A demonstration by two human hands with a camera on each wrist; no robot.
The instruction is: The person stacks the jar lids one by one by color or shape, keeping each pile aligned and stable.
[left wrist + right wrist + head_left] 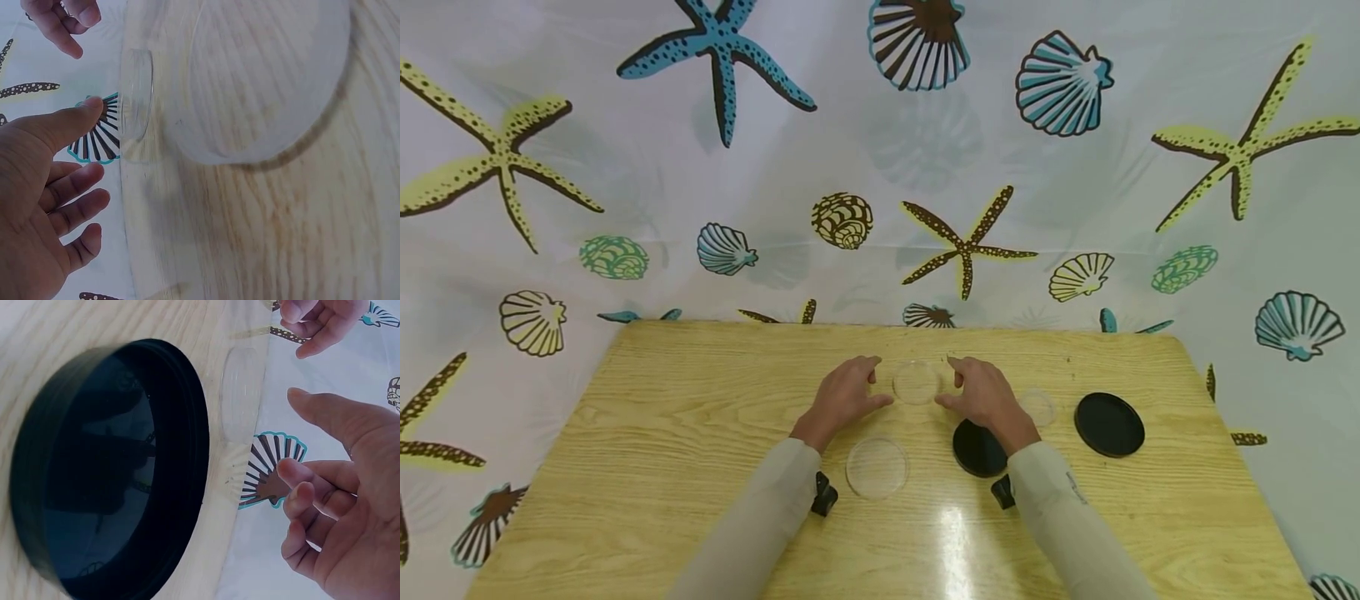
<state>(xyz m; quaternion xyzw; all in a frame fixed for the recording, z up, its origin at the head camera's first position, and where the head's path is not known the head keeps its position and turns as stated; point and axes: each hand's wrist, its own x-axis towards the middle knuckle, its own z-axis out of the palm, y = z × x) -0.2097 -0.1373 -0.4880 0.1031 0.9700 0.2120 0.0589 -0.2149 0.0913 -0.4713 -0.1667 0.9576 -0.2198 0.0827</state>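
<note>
A shallow clear round dish (916, 383) lies on the table between my two hands. To its left my left hand (847, 392) is held with thumb and fingers spread apart, holding nothing. On the other side my right hand (985, 392) has its fingers loosely bent and its thumb apart, also empty. Both wrist views show a gap between the hands and the clear dish (142, 94). Nearer to me, inside my left forearm, sits a larger clear round dish (877, 468). A black round dish (977, 450) is partly hidden under my right forearm; the right wrist view shows its raised rim.
Right of my right wrist a small clear disc (1039, 407) lies partly covered. Farther right is another black round dish (1109, 425). The wooden table (685, 400) ends at the back against a white cloth (850, 150) printed with starfish and shells.
</note>
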